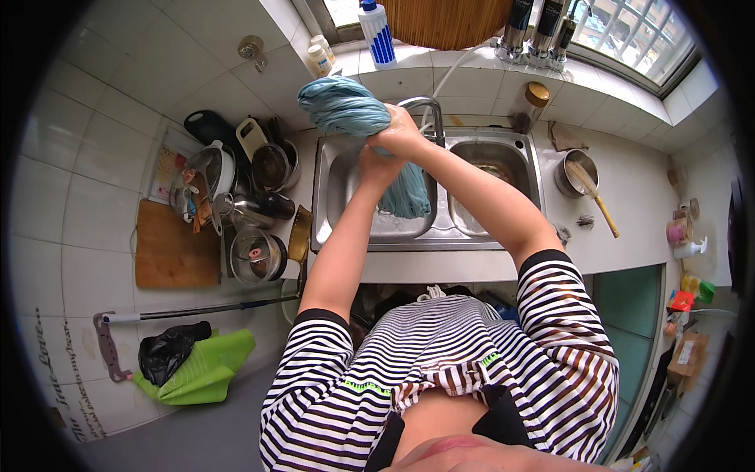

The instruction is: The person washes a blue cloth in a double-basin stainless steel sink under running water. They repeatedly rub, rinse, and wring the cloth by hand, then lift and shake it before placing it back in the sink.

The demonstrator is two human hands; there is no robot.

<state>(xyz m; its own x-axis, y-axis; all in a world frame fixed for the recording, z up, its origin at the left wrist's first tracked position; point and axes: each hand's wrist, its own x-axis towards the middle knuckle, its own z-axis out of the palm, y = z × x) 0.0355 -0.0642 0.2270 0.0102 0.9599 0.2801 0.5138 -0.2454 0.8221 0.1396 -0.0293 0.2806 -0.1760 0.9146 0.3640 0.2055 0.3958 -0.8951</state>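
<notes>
A bunched, wet-looking blue cloth [345, 106] is gripped at its middle by both of my hands, above the left basin of a stainless steel double sink [377, 243]. My right hand [400, 131] wraps around the cloth on top, and its skin looks wet. Just under it, my left hand [380, 165] closes on the same cloth; its fingers are mostly hidden. One folded end sticks up toward the window wall, while the other hangs down into the basin. Behind my right hand curves the metal faucet [435, 115].
Pots, lids and a kettle [250, 209] crowd the counter at left beside a wooden cutting board [177, 245]. To the right stands a small saucepan [575, 177] with a long-handled brush [598, 203]. A jar [531, 106] and a white-and-blue bottle [377, 35] stand at the back.
</notes>
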